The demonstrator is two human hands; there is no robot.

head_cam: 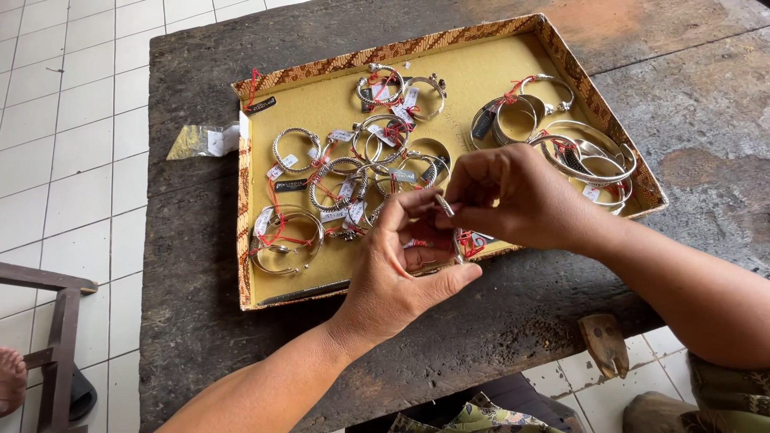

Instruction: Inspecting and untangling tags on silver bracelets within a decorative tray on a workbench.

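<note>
Dark, weathered wooden table (pixel 682 120) over white floor tiles (pixel 72 160), shallow cardboard tray with patterned brown rim and mustard lining (pixel 321 285) loaded with silver bangles.

Both hands meeting just over the tray's near edge: left hand (pixel 401 277) curled, thumb and fingers closed round a silver twisted-wire bangle with red string (pixel 461 244); right hand (pixel 513 196) pinching a small white tag (pixel 443 204) at the bangle's top between thumb and forefinger. Rest of the tagged bangles (pixel 353 172) scattered across the lining, wide plain silver cuffs (pixel 593 156) stacked at the right end. Small clear plastic bag (pixel 200 140) lying on the table just left of the tray. Wooden stool frame (pixel 56 353) down on the tiles, far left.
</note>
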